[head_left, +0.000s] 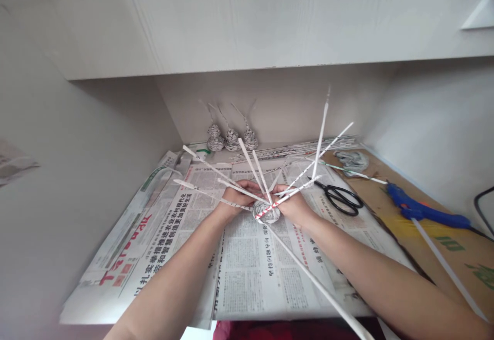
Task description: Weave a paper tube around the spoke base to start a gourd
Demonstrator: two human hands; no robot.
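Observation:
Between my two hands is a small round woven piece of rolled newspaper (267,215), with several paper sticks (252,167) fanning out from it. My left hand (239,196) is closed around its left side, fingers partly behind the sticks. On the right side my right hand (288,202) grips the weaving and sticks near their base; its fingertips are mostly hidden. A long paper tube (320,283) runs from the piece toward the lower right, passing over the newspaper. One strip at the front carries red marks.
Newspaper sheets (247,278) cover the table. Black scissors (341,199) lie to the right, near a blue glue gun (424,211) on cardboard (459,250). Three gourd-shaped woven pieces (231,139) stand at the back beside a bundle of paper sticks (293,149). A cabinet panel (270,21) overhangs.

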